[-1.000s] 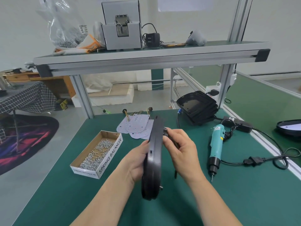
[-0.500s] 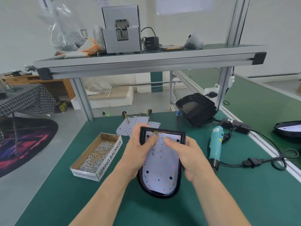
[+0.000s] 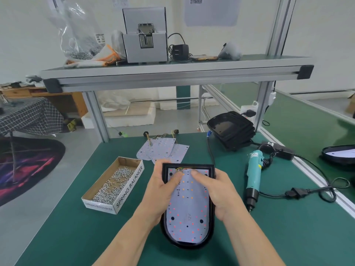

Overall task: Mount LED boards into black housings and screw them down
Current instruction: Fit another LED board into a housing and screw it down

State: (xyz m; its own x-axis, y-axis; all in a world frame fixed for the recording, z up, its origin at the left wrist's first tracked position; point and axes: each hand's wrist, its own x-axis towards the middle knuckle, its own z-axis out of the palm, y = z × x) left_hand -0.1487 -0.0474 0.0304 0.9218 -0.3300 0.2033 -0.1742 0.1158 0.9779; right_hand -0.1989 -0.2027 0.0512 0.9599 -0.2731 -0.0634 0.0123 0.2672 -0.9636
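Left hand (image 3: pixel 163 191) and right hand (image 3: pixel 217 194) both grip the black housing (image 3: pixel 188 246) by its sides, with thumbs (image 3: pixel 175 177) pressing the LED board (image 3: pixel 189 214) down inside it. The wires (image 3: pixel 181 169) bunch right at the thumb tips, so a hard press could pinch them under the board. No screws seem to be in, so the board may slip off its holes once the thumbs lift. Screw box (image 3: pixel 115 181) is left of the left fingers, driver (image 3: pixel 253 175) right of the right ones.

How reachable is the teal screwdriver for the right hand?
Probably yes: the screwdriver lies on the mat just right of the right hand, nothing between them. That hand grips the housing, so it must let go first.
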